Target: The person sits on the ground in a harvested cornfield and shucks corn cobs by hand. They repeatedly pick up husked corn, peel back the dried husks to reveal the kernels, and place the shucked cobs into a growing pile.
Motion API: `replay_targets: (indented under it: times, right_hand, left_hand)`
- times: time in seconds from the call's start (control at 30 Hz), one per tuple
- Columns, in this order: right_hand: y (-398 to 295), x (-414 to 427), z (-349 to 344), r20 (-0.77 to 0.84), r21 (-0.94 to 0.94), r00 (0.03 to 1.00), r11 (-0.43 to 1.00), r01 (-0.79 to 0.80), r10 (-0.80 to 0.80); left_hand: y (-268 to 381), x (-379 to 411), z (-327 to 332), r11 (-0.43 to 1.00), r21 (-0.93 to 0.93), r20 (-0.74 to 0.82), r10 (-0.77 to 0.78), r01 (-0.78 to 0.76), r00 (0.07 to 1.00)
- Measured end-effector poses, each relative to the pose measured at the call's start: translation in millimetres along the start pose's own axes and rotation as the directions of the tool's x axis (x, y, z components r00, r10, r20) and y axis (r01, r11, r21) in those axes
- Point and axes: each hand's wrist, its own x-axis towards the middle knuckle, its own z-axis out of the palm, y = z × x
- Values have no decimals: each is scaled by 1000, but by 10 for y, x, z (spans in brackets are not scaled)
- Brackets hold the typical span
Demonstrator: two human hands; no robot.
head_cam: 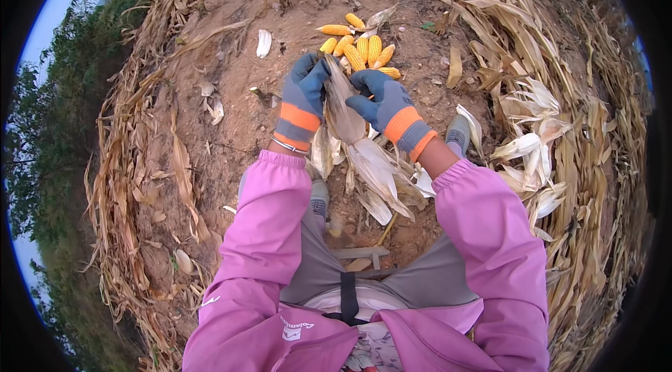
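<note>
My left hand [307, 83], in a blue-grey work glove with an orange-banded cuff, grips the upper end of a corn ear wrapped in dry husk [344, 109]. Pale husk leaves [375, 167] hang from its lower end towards my feet. Close against the ear's right side is my right hand [382, 96] in a matching glove, fingers curled and thumb apart from them. Whether it pinches a husk leaf is hidden. Just beyond both hands, several bare yellow corn cobs [362, 49] lie in a loose pile on the soil.
Dry corn stalks and leaves [525, 31] form a bank on the right, with another [126, 162] along the left. Stripped husks [533, 146] lie on the right bank. Below me is a low wooden seat [362, 254]. My shoes [318, 191] flank the loose husks. A cut stub [257, 91] pokes from the soil.
</note>
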Motion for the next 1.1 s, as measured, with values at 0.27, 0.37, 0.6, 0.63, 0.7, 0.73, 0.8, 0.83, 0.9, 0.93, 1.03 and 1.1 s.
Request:
replay_targets:
  times: [0.27, 0.37, 0.6, 0.63, 0.7, 0.73, 0.8, 0.83, 0.9, 0.93, 1.03, 1.1]
  right_hand:
    - [-45, -29, 86, -122, -266, 992, 964, -17, -17]
    - [-50, -25, 78, -134, -200, 990, 977, -69, 43]
    - [14, 23, -12, -65, 8, 990, 992, -125, 126]
    - [18, 29, -16, -61, -4, 992, 994, -113, 112]
    - [28, 30, -22, -64, -6, 992, 994, -106, 105]
    - [34, 25, -28, -72, 3, 991, 994, -111, 111]
    - [36, 27, -38, -82, 8, 989, 992, -124, 125]
    - [32, 35, -44, -84, 4, 988, 991, -133, 133]
    - [9, 41, -54, -95, -17, 988, 992, -124, 122]
    - [-9, 41, -61, -103, -34, 989, 994, -107, 104]
    - [35, 62, -88, -139, -50, 988, 996, -73, 66]
    - [39, 70, -94, -137, -46, 989, 997, -59, 53]
  left_hand:
    - [-132, -60, 118, 998, -16, -14, -60, 60, 998]
    - [-135, -53, 100, 996, -31, -13, -81, 80, 997]
    - [-104, -61, 91, 981, -129, 36, -143, 147, 989]
    - [-95, -58, 64, 978, -137, 57, -148, 155, 987]
    - [-85, -63, 74, 977, -126, 69, -162, 170, 984]
    - [-73, -69, 98, 976, -122, 76, -171, 179, 982]
    - [-56, -79, 116, 982, -84, 58, -165, 170, 985]
    - [-44, -85, 122, 984, -64, 48, -161, 164, 986]
    - [-14, -104, 152, 992, 41, 14, -123, 123, 992]
    - [4, -117, 174, 990, 95, -2, -103, 103, 995]
    - [39, -156, 328, 952, 301, 45, 46, -57, 998]
    - [-4, -135, 299, 948, 313, 26, 50, -56, 998]
